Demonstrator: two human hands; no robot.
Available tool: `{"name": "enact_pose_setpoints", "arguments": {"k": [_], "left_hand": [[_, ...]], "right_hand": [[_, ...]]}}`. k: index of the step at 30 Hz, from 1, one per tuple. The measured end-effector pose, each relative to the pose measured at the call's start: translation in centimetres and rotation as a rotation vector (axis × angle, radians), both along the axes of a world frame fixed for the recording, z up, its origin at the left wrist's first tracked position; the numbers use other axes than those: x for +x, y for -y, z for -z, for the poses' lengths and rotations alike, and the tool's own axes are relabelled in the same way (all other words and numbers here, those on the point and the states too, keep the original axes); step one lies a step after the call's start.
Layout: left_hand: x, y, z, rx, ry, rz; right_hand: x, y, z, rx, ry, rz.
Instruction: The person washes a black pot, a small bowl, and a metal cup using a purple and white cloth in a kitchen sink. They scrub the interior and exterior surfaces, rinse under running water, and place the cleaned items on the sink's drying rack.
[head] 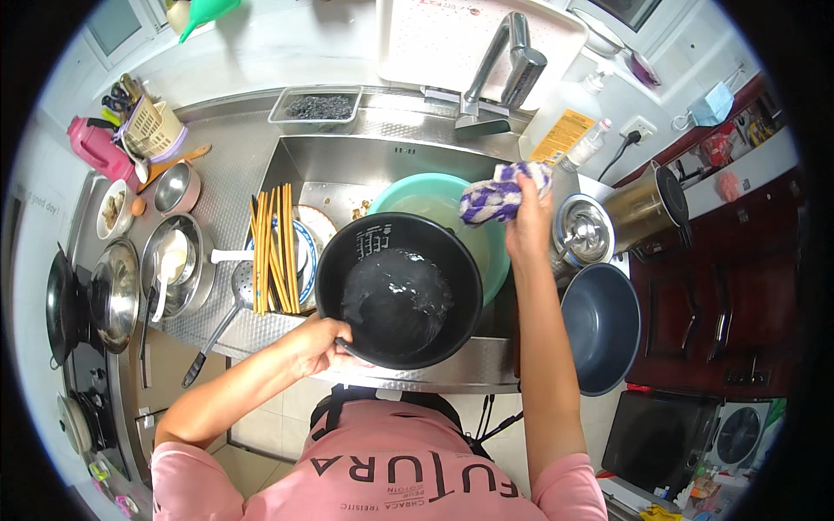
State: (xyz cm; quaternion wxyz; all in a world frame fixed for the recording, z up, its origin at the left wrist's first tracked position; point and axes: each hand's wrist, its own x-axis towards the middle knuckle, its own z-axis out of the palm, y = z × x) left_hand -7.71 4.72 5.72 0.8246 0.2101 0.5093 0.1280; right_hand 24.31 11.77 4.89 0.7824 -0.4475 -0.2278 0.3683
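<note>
My left hand (324, 344) grips the rim of a black rice-cooker inner pot (399, 293) at its lower left. Clear water lies in the pot, and pale level markings show on its inner wall. The pot is held over the front of the steel sink (306, 156). Up to the right, my right hand (529, 218) clutches a purple-and-white knitted dishcloth (498, 195), apart from the pot. Under the cloth and partly behind the pot, a mint-green basin (417, 185) of cloudy water sits in the sink.
Several chopsticks (275, 254) lie across plates at the sink's left. A skimmer (225, 325) overhangs the counter's front edge. The faucet (498, 65) rises behind the sink. A dark blue-grey pot (601, 329) stands right of my right forearm, near a steel bowl (584, 229). An egg (137, 207) rests on the left counter.
</note>
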Motion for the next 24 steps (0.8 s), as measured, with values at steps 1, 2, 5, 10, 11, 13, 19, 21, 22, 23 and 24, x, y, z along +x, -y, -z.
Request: {"name": "enact_pose_setpoints", "arguments": {"k": [1, 2, 5, 10, 11, 13, 19, 21, 22, 23, 24], "left_hand": [[0.8, -0.2, -0.6, -0.016, -0.019, 0.013], [1.2, -0.2, -0.9, -0.002, -0.017, 0.037], [2.0, -0.2, -1.0, -0.005, 0.001, 0.045], [2.3, 0.3, 0.2, -0.065, 0.059, 0.019], [2.2, 0.5, 0.3, -0.044, 0.067, 0.015], [2.1, 0.9, -0.3, 0.001, 0.082, 0.023], [1.4, 2.8, -0.7, 0.04, 0.087, 0.008], [1.2, 3.3, -0.9, 0.034, 0.098, 0.016], [1.0, 3.4, -0.8, 0.028, 0.114, 0.031], [0.8, 3.6, -0.7, 0.021, 0.131, 0.047], [0.6, 3.8, -0.6, 0.037, 0.134, 0.043]], "right_hand": [[0.0, 0.5, -1.5, 0.015, 0.003, -0.014], [-0.6, 1.2, -3.4, 0.027, -0.009, -0.048], [-2.7, 2.8, -7.5, 0.013, -0.027, -0.17], [-5.7, 6.1, -9.4, -0.209, 0.003, -0.455], [-6.3, 6.4, -9.0, -0.27, 0.05, -0.525], [-6.7, 6.9, -6.1, -0.314, 0.113, -0.638], [-7.8, 7.9, 0.8, -0.687, 0.812, -0.655], [-7.9, 8.5, 1.1, -0.737, 1.066, -0.744], [-8.3, 8.9, 1.6, -0.749, 1.21, -0.766], [-8.7, 9.4, 1.9, -0.758, 1.354, -0.786], [-9.9, 9.8, 1.2, -0.841, 1.418, -0.81]]}}
